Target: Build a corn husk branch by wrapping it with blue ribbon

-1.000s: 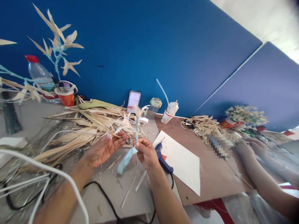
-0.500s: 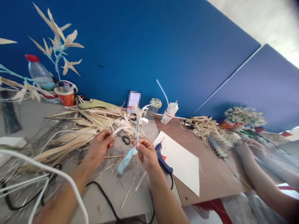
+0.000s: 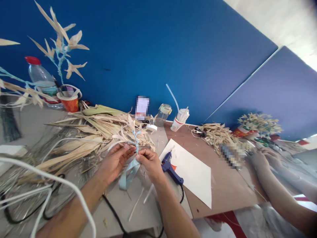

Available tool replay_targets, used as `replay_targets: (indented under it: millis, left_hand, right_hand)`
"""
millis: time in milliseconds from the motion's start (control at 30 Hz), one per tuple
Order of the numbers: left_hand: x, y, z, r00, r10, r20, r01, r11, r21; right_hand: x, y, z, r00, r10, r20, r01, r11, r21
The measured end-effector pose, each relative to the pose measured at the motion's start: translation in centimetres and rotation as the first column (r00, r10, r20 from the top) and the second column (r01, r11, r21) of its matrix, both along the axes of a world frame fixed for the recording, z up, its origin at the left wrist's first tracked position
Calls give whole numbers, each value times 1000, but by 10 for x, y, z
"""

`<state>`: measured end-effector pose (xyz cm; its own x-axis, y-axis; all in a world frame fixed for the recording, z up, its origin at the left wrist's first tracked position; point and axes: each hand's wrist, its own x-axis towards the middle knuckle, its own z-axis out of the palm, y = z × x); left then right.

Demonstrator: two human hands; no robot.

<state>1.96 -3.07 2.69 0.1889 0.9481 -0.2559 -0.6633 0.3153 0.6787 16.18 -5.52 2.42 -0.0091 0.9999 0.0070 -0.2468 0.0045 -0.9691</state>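
Between my hands stands a flower stem (image 3: 136, 140) wound in light blue tape, with pale corn-husk petals (image 3: 130, 123) at its top. My right hand (image 3: 150, 162) pinches the stem's lower end, where it meets the tape. From there a loose light blue tape (image 3: 126, 178) hangs in a loop over the table. My left hand (image 3: 116, 163) has closed on the stem from the other side; its fingertips are partly hidden behind the stem. A blue glue gun (image 3: 170, 168) lies right of my right hand, partly on a white sheet (image 3: 195, 181).
Dried corn husks (image 3: 96, 127) and thin wires lie to the left. A finished husk branch (image 3: 60, 56) stands in a red cup (image 3: 70, 105) by a bottle (image 3: 41, 76). A glass jar (image 3: 162, 115) and white cup (image 3: 177, 124) stand behind. A co-worker's hands (image 3: 262, 158) are at right.
My left hand has moved right, up to the stem. The stem and my right hand have shifted slightly left and down, and the tape hangs in a wider loop.
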Motion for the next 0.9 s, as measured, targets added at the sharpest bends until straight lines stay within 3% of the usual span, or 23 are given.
replay_targets:
  millis: [167,400,667,900]
  left_hand:
    - [7,-1,-6,999,49,-13,-49,999,9]
    - [11,0,-6,997,70,11,-70,996,-52]
    - [11,-2,-12,999,-9,42,14,993,-118]
    - [13,-2,-10,998,-3,61,12,990,-143]
  right_hand:
    - [0,3,-7,975,-86,206,77,996,50]
    - [-3,0,-2,893,-162,420,93,979,180]
    - [-3,1,-7,833,-225,505,119,965,235]
    - [-4,1,-5,814,-244,528,145,964,221]
